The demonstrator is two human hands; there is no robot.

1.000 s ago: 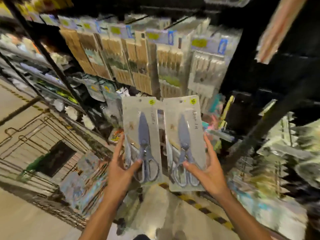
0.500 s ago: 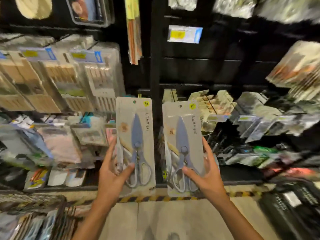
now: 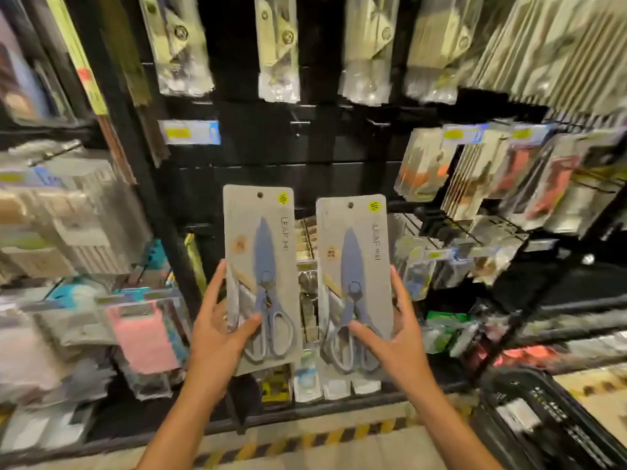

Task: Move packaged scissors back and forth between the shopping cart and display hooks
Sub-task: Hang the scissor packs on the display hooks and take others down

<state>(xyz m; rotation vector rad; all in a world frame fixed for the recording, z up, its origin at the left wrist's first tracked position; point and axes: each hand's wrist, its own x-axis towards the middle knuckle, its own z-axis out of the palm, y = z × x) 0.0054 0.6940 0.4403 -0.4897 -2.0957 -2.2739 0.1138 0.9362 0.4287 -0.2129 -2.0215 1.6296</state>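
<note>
Each hand [image 3: 217, 337] [image 3: 395, 337] is gripping an upright scissors pack [image 3: 263, 276] [image 3: 354, 286], punched holes pointing toward the bare hooks [image 3: 300, 123] above

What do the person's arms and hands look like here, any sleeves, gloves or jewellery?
Both forearms are bare as far as the frame shows them, with no sleeve in view. The left hand and the right hand wear no gloves, and no rings, watch or bracelet show on the fingers or wrists. No markings can be made out either.
</note>
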